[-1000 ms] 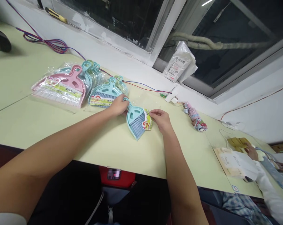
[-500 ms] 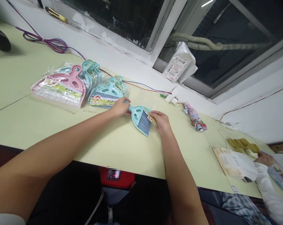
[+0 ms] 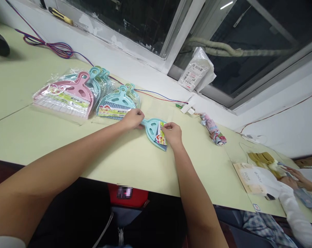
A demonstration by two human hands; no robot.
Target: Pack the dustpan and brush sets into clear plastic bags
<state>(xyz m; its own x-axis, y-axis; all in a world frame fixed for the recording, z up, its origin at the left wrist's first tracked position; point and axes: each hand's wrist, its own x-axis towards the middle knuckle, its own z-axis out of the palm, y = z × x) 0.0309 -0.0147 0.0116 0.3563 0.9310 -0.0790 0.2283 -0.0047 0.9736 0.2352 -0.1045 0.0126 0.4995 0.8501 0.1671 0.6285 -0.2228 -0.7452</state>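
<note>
- Fingers [image 3: 138, 113] of the left hand [image 3: 133, 119] were wrapped around the handle of one turquoise dustpan [image 3: 150, 128]; that forearm stretched in from 8 o'clock, nearly straight.
- Right hand [image 3: 173, 133], its forearm rising from 5 o'clock with the wrist bent inward, pinched one printed card [image 3: 161, 134] between thumb and fingertips, over the bristles of one brush [image 3: 164, 147] in the pan.
- Dustpan position: centre of the view, handle toward 10 o'clock; whether it touched the table [image 3: 135, 162] could not be told.
- Clear-wrapped sets stood in two groups, counted from the dustpan: one pink set [image 3: 80, 90] fronted the farther group, between 9 and 10 o'clock; one turquoise set [image 3: 116, 101] fronted the nearer, at 10. More overlapped behind, too crowded to count.
- Singles: one wire coil [image 3: 60, 50] at 10 o'clock, one patterned fabric roll [image 3: 213, 129] at 3.
- Co-worker's sleeve [image 3: 297, 213]: one, white, at 4 o'clock.
</note>
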